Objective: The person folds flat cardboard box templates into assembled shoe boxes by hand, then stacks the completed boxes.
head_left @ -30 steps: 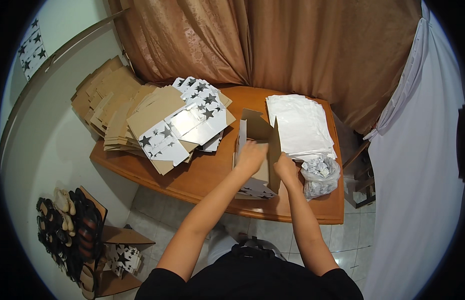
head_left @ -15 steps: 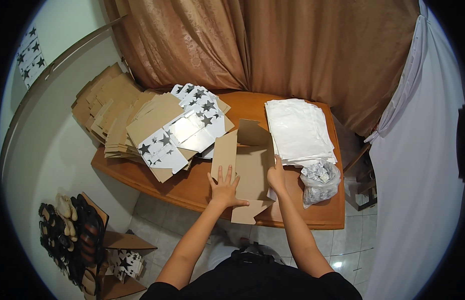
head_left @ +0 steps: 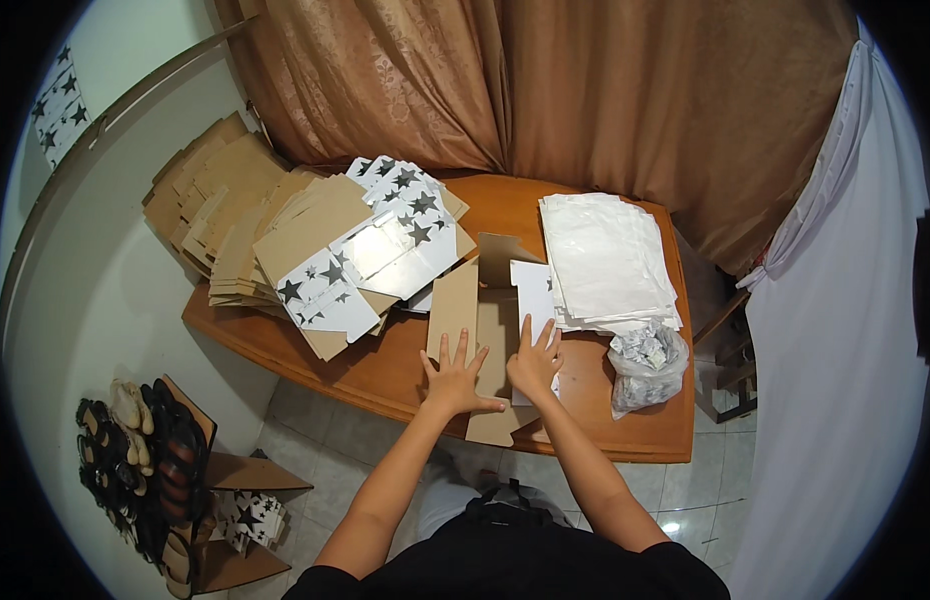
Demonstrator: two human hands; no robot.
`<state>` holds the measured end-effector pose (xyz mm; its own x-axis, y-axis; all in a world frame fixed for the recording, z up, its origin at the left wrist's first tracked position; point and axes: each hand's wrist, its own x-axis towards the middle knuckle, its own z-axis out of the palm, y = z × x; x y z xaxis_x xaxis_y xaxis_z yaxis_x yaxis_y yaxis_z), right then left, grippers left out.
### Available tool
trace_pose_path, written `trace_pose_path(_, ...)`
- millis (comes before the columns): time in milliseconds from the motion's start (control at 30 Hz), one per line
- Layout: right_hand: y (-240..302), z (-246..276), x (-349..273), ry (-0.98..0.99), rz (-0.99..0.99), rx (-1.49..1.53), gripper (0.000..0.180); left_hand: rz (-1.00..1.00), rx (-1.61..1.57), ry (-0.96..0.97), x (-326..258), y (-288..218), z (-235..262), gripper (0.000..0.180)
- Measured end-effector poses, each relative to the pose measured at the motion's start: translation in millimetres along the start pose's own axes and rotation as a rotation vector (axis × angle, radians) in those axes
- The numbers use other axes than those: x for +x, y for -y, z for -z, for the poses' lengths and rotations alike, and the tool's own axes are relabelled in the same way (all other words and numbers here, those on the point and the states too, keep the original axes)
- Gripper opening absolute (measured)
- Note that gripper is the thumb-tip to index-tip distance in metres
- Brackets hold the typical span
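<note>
Folds inward the white flap [head_left: 531, 288], upright half a second ago, over the right side of the open cardboard box [head_left: 495, 340]. Rests right hand [head_left: 535, 366] on it, left hand [head_left: 455, 386] on the brown flap [head_left: 452, 308], both with fingers spread, gripping nothing. Has box at the wooden table's [head_left: 635, 435] near edge, between flattened cartons [head_left: 315, 220] and white sheets [head_left: 605, 262].

Brown curtains [head_left: 665, 100] hang behind a wooden table [head_left: 635, 430] on grey floor tiles [head_left: 325, 420], beside a pale wall [head_left: 115, 260].
</note>
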<state>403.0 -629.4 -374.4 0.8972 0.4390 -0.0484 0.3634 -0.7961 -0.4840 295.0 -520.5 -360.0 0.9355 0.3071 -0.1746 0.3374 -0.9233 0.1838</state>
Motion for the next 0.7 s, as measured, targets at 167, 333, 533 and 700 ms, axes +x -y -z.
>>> trace_pose_path(167,4,-5,2,0.008,-0.009,-0.121,0.076,-0.027,-0.064,-0.012,-5,2,-1,0.111)
trace_pose_path(333,5,-12,7,0.000,-0.030,-0.191,0.077,-0.050,-0.089,-0.062,-12,1,-10,0.109)
trace_pose_path(533,0,-19,8,-0.092,-0.003,-0.282,0.078,-0.103,-0.060,-0.213,-20,0,-16,0.089)
trace_pose_path(700,-1,6,9,-0.025,0.009,-0.116,0.075,-0.565,0.180,-0.369,-30,27,-23,0.054)
